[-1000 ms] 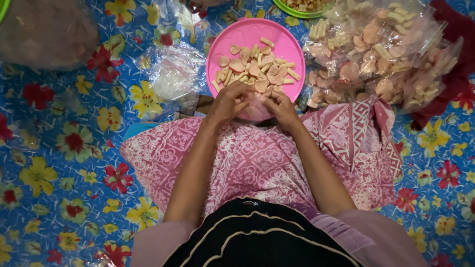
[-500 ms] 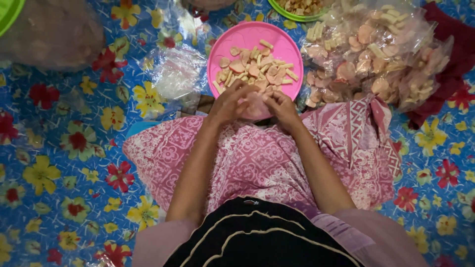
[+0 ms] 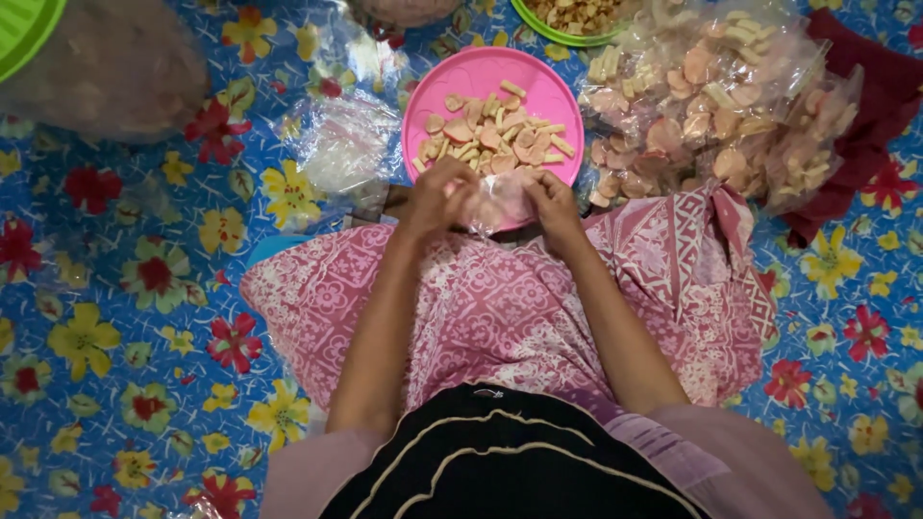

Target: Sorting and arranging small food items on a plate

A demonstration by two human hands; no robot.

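Observation:
My left hand [image 3: 439, 195] and my right hand [image 3: 551, 196] meet over my lap, both gripping a small clear plastic bag [image 3: 496, 204] that holds a few pale crackers. Just beyond the hands sits a round pink plate [image 3: 463, 77] with several tan cracker pieces [image 3: 492, 140] piled on it. My lap is covered by a pink patterned cloth [image 3: 500, 308].
A heap of filled clear cracker bags [image 3: 723, 106] lies at the right. Empty clear bags [image 3: 338, 142] lie left of the plate. A green bowl of crackers [image 3: 569, 19] sits at the top, a green rim [image 3: 25, 31] at top left. A flowered blue mat [image 3: 125, 317] covers the floor.
Both hands stay together at the plate's near edge; the small bag between them shows more clearly now. The view has shifted slightly.

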